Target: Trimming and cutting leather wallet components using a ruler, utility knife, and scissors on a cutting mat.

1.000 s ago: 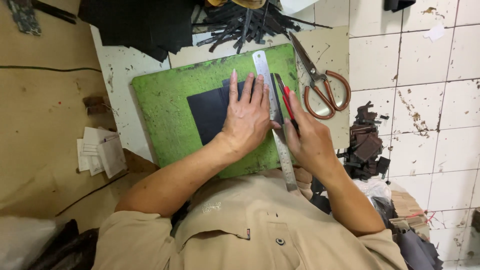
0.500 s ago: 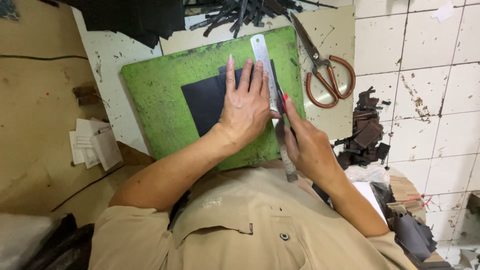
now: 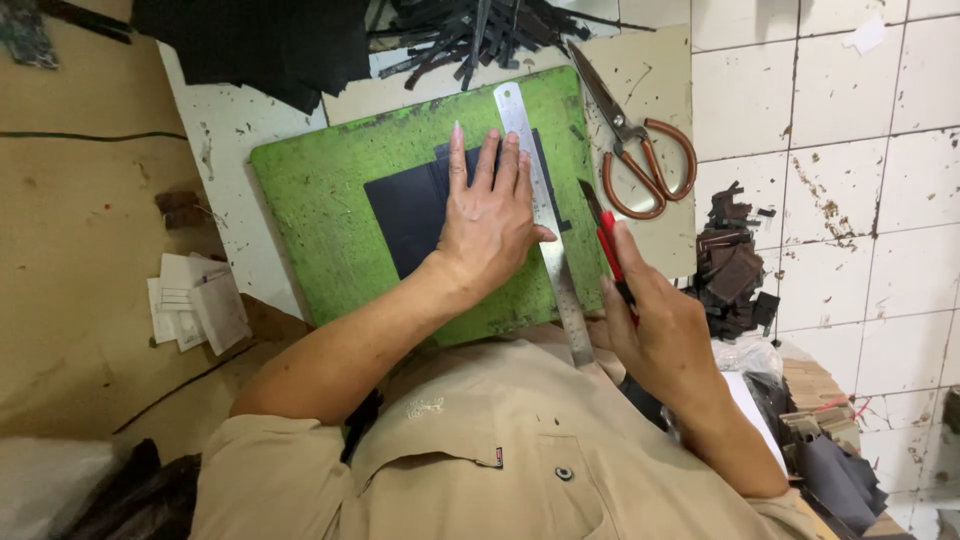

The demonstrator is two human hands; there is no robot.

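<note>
head view: left hand (image 3: 490, 225) stays spread flat on ruler (image 3: 545, 220); right hand (image 3: 660, 330) gripping red knife (image 3: 610, 250) drew back from ruler.

Scuffed, matt green cutting mat (image 3: 330, 210), paint-worn and rough at the edges. Brushed steel ruler (image 3: 545, 225) gleaming dully over a smooth, matt dark navy leather-like sheet (image 3: 405, 215). Glossy red plastic on the utility knife (image 3: 608, 245); shiny metal blades and brown coated handles on the scissors (image 3: 640, 160).

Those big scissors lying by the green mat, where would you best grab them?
Take the scissors by the brown loop handles, coming from the near right side. The loops lie flat and free on the board, toward the person, while the pointed blades aim away to the upper left.
</note>
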